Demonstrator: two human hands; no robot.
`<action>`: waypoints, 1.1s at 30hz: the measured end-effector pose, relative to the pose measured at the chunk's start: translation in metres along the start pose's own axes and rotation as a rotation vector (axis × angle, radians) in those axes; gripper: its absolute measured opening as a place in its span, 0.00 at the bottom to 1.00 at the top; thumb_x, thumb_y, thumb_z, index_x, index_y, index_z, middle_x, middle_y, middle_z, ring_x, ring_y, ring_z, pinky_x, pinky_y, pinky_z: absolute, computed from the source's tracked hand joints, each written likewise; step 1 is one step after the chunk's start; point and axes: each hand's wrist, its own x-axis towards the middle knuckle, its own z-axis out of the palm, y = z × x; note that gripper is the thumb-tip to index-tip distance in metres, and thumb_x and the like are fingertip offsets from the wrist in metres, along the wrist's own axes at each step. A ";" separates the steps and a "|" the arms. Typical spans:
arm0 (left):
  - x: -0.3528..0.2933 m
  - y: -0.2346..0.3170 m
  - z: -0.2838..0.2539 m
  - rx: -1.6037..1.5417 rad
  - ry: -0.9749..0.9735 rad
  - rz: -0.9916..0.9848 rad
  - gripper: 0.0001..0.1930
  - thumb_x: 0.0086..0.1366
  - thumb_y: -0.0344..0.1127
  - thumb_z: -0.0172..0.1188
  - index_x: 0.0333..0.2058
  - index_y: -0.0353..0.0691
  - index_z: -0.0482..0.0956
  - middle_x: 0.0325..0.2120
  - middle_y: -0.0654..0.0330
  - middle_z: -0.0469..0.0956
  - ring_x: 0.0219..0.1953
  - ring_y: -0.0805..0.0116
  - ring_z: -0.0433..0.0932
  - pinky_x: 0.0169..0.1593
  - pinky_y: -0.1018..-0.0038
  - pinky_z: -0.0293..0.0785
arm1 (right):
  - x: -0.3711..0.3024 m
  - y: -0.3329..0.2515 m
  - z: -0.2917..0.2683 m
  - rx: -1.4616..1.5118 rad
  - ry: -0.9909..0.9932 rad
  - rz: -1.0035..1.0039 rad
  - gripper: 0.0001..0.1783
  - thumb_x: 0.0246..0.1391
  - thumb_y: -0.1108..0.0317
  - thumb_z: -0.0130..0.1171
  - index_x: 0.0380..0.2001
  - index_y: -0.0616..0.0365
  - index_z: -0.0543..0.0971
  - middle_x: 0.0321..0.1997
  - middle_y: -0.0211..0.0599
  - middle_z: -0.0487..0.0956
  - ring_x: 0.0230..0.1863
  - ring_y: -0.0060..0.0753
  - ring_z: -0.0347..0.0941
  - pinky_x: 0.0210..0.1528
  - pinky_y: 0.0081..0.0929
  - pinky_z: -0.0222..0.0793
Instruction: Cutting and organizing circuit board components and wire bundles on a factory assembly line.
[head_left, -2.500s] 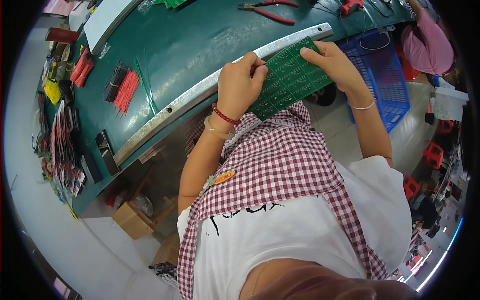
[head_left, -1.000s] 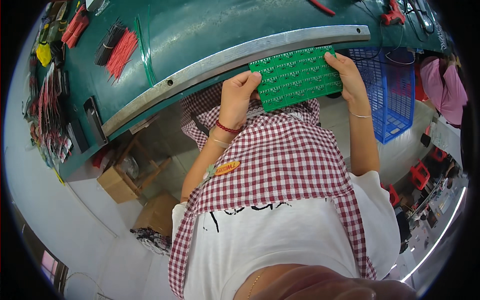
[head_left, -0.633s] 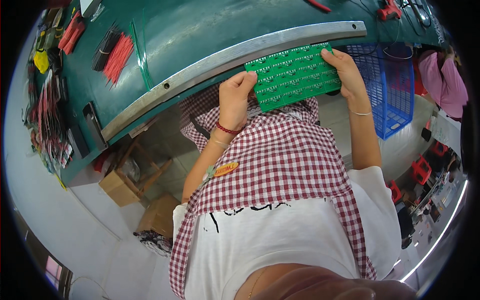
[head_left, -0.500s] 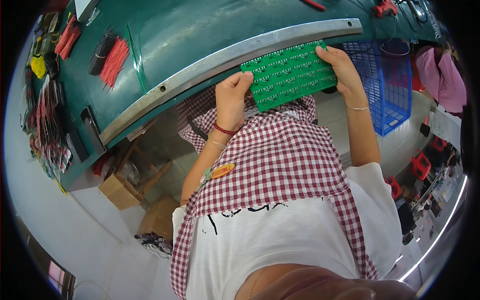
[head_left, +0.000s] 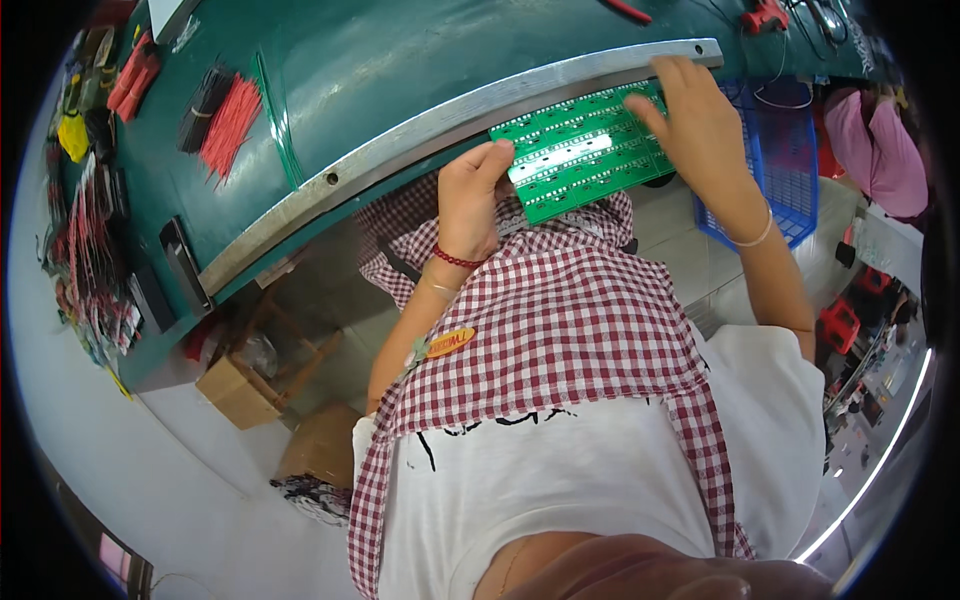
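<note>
A green circuit board panel (head_left: 580, 160), marked with rows of small pale rectangles, is held at a tilt just in front of the metal bar. My left hand (head_left: 473, 195) grips its left edge, thumb on top and the other fingers partly hidden. A bright reflection lies across the upper middle of the panel. Over the panel's right end is my right hand (head_left: 705, 135), its thumb and fingers apart and the fingertips reaching toward the bar. Whether that hand touches the panel is hard to see.
A long metal bar (head_left: 450, 125) runs along the front edge of the green table (head_left: 400, 50). Red wires (head_left: 232, 128), black wires (head_left: 205, 105) and green strands (head_left: 278, 125) lie at left. Below the table's right side stands a blue basket (head_left: 790, 200). A cardboard box (head_left: 238, 390) sits low left.
My right hand has let go of the panel's upper right corner and opened over its right end. The panel's visible face now shows pale rows and glare. My left hand keeps its grip.
</note>
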 end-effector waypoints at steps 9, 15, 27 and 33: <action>0.001 0.011 -0.007 -0.066 -0.022 -0.092 0.12 0.64 0.36 0.54 0.35 0.32 0.78 0.30 0.62 0.79 0.29 0.78 0.76 0.34 0.81 0.73 | -0.015 -0.028 0.021 -0.123 -0.076 -0.682 0.35 0.40 0.70 0.58 0.54 0.72 0.63 0.59 0.57 0.64 0.62 0.50 0.59 0.65 0.42 0.51; -0.022 0.020 -0.034 0.782 0.161 0.399 0.11 0.57 0.33 0.58 0.39 0.39 0.79 0.35 0.59 0.79 0.37 0.71 0.79 0.39 0.77 0.74 | -0.008 -0.029 0.023 -0.050 -0.009 -0.729 0.27 0.41 0.76 0.51 0.50 0.74 0.68 0.54 0.59 0.68 0.58 0.52 0.65 0.62 0.41 0.59; 0.028 0.030 -0.021 1.473 -0.079 1.277 0.22 0.44 0.27 0.60 0.43 0.40 0.78 0.48 0.59 0.75 0.54 0.65 0.71 0.59 0.65 0.64 | 0.000 -0.031 0.006 -0.061 -0.017 -0.760 0.23 0.43 0.74 0.51 0.46 0.73 0.71 0.50 0.55 0.73 0.54 0.47 0.69 0.58 0.36 0.64; 0.031 0.028 -0.022 1.445 -0.110 1.311 0.21 0.45 0.30 0.62 0.42 0.37 0.78 0.47 0.58 0.76 0.53 0.63 0.72 0.59 0.65 0.64 | 0.006 -0.030 -0.005 -0.106 -0.109 -0.807 0.24 0.41 0.76 0.52 0.45 0.73 0.71 0.51 0.54 0.73 0.53 0.47 0.70 0.58 0.35 0.64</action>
